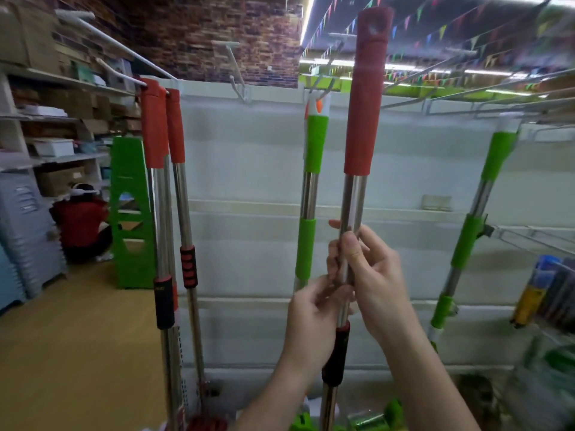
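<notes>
While both hands hold it upright in front of the white shelving wall [249, 169], I've got the long steel pole with the red foam sleeve on top [353, 197] right in the middle of my view. Right hand [373, 269] is wrapped round the bare steel, thumb laid up the shaft. Left hand [311, 315] sits just below, fingers curled on the tube right above the black-and-red twist collar [337, 353]. I'd judge it light and stiff but awkward by its length, and that polished metal looks slippery. The foam sleeve or the collar would give surer purchase. Two red-sleeved poles [154, 119] hang from hooks to the left, a green-sleeved pole [311, 181] just behind.
</notes>
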A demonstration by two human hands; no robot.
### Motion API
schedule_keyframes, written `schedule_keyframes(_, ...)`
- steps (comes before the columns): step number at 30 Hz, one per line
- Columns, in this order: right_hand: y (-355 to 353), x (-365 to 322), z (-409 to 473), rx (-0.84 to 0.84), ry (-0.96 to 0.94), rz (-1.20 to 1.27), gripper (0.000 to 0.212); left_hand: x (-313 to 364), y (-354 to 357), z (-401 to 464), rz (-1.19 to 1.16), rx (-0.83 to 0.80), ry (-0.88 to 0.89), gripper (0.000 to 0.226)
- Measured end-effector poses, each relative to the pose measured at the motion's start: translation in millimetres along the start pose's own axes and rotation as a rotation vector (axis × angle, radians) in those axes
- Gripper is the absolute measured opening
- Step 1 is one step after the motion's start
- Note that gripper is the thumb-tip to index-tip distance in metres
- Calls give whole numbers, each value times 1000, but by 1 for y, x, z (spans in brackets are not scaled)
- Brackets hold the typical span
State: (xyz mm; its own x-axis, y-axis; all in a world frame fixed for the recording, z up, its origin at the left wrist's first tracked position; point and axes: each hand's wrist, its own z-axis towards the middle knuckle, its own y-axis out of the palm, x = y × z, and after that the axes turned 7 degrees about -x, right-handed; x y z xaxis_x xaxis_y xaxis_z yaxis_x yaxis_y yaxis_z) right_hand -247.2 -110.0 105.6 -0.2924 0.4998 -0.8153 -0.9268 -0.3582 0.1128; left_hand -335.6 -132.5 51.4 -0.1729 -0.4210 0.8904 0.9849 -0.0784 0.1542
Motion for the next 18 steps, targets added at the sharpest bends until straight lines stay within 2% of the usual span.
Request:
schedule_keyframes(8,12,-21,-34,133,-26,-52,37,1,3,-24,-50,-109,16,18)
schedule_keyframes(18,-16,-34,-71,306,3,-122,29,-16,48,-46,-90,-184,-45,18)
